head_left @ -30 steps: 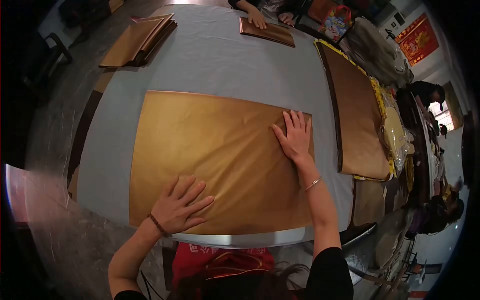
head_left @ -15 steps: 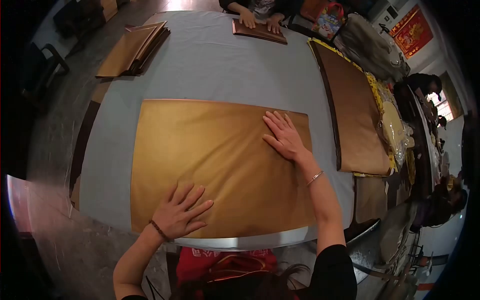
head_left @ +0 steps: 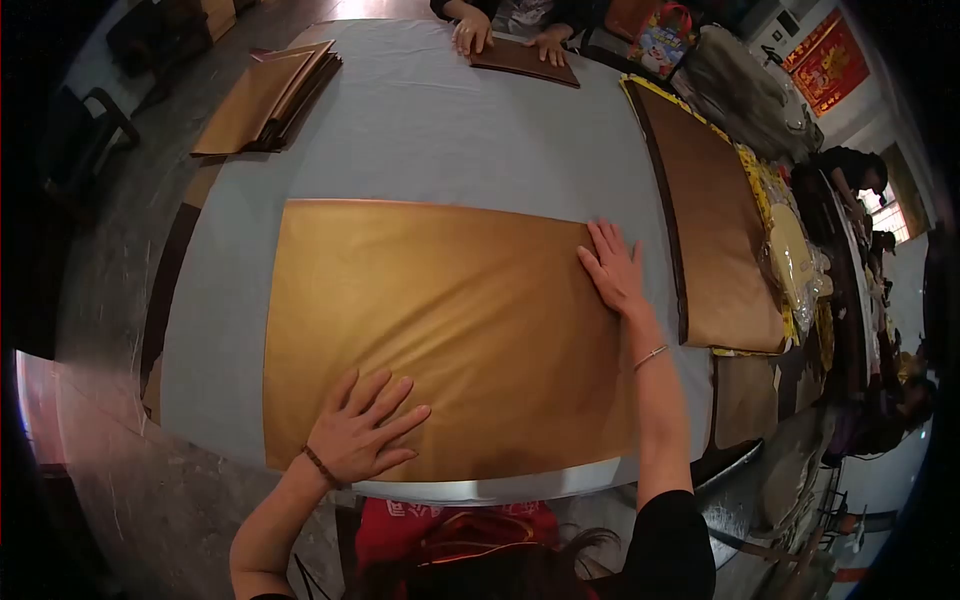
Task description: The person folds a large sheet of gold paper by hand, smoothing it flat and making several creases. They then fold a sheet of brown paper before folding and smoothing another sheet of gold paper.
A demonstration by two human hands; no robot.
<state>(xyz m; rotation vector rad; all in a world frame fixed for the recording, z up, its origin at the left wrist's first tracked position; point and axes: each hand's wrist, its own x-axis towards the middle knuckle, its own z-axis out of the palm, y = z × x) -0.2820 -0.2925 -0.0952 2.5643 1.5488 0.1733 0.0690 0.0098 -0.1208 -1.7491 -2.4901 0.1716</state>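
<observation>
A large rectangular golden-brown sheet, which could be fabric or leather, lies spread on a table with a pale blue-grey cover. Slanting creases run across its middle. Near its lower left corner, my left hand rests flat with fingers spread, a beaded bracelet at the wrist. My right hand lies on the upper right edge of the sheet, fingers extended and partly past the edge. Neither hand grips anything.
A folded brown stack lies at the table's far left. Along the right side is a thick brown pile with yellow-edged wrapping. Across the table, a co-worker's hands press a folded brown piece. More people sit at the far right.
My right hand has slid rightward over the sheet to its right edge. My left hand has stayed nearly still. The co-worker's left-side hand has shifted toward the end of the folded piece.
</observation>
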